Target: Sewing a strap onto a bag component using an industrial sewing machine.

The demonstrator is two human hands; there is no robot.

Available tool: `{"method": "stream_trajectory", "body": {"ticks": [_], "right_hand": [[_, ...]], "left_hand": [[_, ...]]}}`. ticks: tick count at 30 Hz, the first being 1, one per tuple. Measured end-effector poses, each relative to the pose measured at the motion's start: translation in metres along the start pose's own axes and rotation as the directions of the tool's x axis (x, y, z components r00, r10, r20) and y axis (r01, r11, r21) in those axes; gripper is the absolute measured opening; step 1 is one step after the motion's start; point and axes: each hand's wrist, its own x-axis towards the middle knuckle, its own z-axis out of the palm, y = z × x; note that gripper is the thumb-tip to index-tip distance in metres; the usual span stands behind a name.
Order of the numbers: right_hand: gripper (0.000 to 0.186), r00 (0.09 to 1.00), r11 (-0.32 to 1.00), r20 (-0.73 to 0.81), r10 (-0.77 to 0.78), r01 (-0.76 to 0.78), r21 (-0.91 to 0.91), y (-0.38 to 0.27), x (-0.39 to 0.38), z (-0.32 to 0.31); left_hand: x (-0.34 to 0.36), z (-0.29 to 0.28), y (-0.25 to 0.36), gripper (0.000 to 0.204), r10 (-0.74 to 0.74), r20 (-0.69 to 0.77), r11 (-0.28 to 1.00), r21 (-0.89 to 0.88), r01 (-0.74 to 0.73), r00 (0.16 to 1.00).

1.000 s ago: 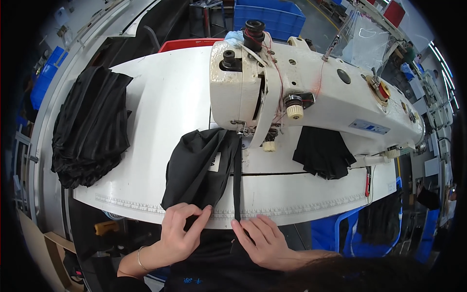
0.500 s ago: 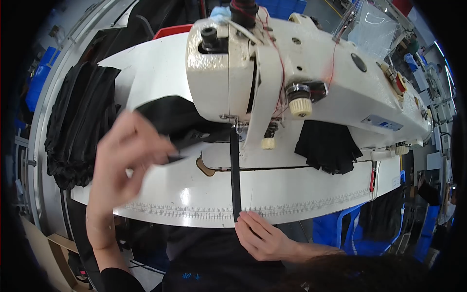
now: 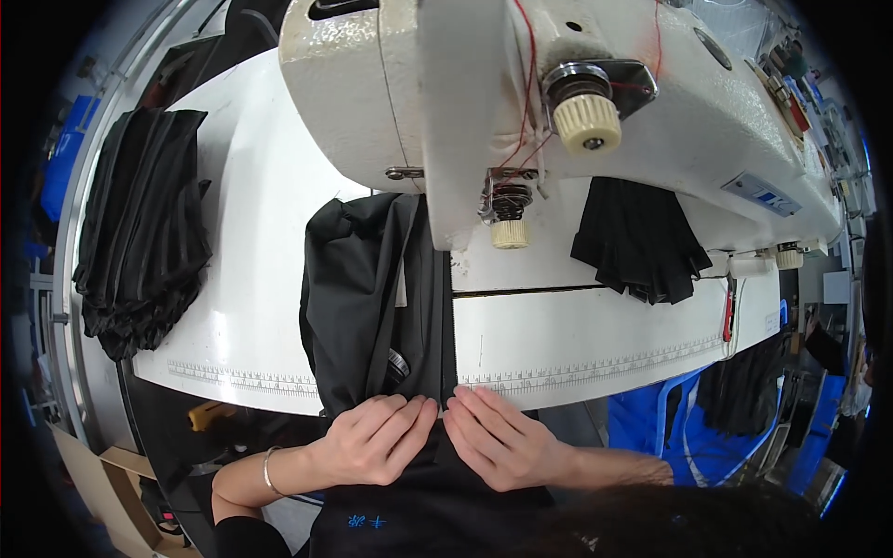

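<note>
A black fabric piece [image 3: 349, 279] with a pale label and a narrow strip along its right side runs from under the white sewing machine [image 3: 344, 102] to the table's front edge. My left hand [image 3: 377, 437] pinches the lower end of this piece, fingers bent together near the strip. Just right of it, my right hand [image 3: 498, 437] has its fingers pressed together on the strip's edge. A printed ruler [image 3: 558, 372] curves along the front of the white table [image 3: 251, 223].
A thick stack of pleated black fabric [image 3: 144, 232] lies on the left, a smaller black stack [image 3: 637, 242] under the machine's arm. A red-handled tool [image 3: 728, 312] is at the right. Blue bins [image 3: 633, 437] stand below the table, a cardboard box [image 3: 93, 493] at lower left.
My left hand swung up leftward with the fabric, then came back down beside my right hand; the fabric now lies straight against the strip. The view has moved closer to the machine.
</note>
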Motion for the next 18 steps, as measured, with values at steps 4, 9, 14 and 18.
{"method": "stream_trajectory", "body": {"ticks": [4, 9, 14, 18], "right_hand": [[0.029, 1.000, 1.000, 0.004, -0.008, 0.008, -0.001, 0.000, 0.001, -0.001], [0.031, 0.998, 0.999, 0.037, -0.046, 0.047, -0.027, 0.003, 0.002, -0.004], [0.031, 0.996, 0.997, 0.070, -0.053, 0.056, -0.045, 0.002, 0.003, -0.007], [0.032, 0.997, 0.998, 0.061, -0.040, 0.043, -0.049, -0.001, 0.004, -0.005]], "left_hand": [[0.000, -0.001, -0.001, 0.035, -0.012, -0.018, 0.999, -0.034, 0.011, 1.000], [0.000, -0.020, -0.015, 0.040, -0.148, 0.071, 0.966, -0.203, 0.159, 0.987], [0.017, -0.045, -0.022, 0.026, -0.049, -0.038, 0.998, -0.041, 0.047, 0.998], [0.011, -0.015, -0.005, 0.023, 0.068, 0.073, 0.997, 0.038, -0.071, 0.995]]}}
